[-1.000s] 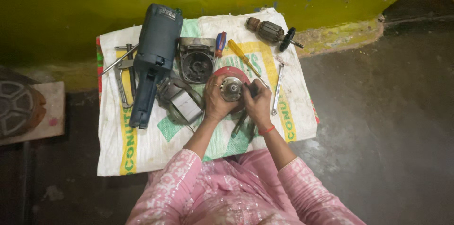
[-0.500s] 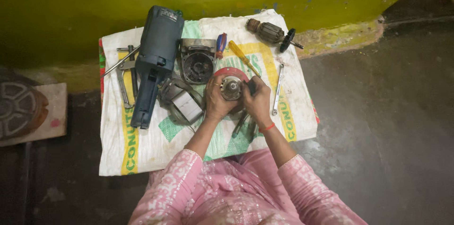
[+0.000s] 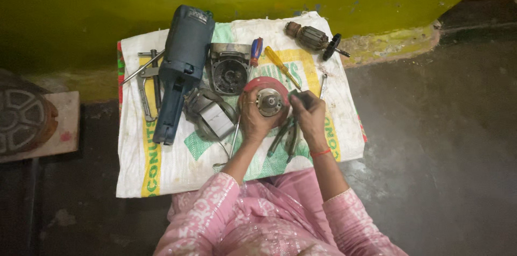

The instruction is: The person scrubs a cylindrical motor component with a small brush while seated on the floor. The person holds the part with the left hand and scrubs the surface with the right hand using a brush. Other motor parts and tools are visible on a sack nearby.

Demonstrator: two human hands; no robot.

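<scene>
The left hand (image 3: 253, 118) curls around the near and left side of a round grey metal gear housing with a red guard rim (image 3: 267, 99), fingers wrapped closed on its edge and thumb along its lower side, so the part sits in the cup of the palm with its hub facing up. The right hand (image 3: 308, 115) sits just to the right of the part, fingertips pinched together on something small and dark at the housing's right edge; what it grips is too small to tell. The housing lies between the two hands, above the middle of a white woven plastic sack with yellow and green print (image 3: 161, 170) spread on the dark floor.

Under the hands lies a pair of dark-handled pliers (image 3: 288, 137). To the left of the held part rest a grey cylindrical motor stator (image 3: 210, 113) and a long blue power-tool body (image 3: 180, 67). Above it sit a square grey metal casing with a round opening (image 3: 229, 70), a screwdriver with a red and blue handle (image 3: 255, 51) and a yellow-handled screwdriver (image 3: 281, 65). A copper-wound armature with a black fan (image 3: 315, 38) lies at the sack's far right corner, and a metal puller tool (image 3: 146, 81) at its left edge.
</scene>
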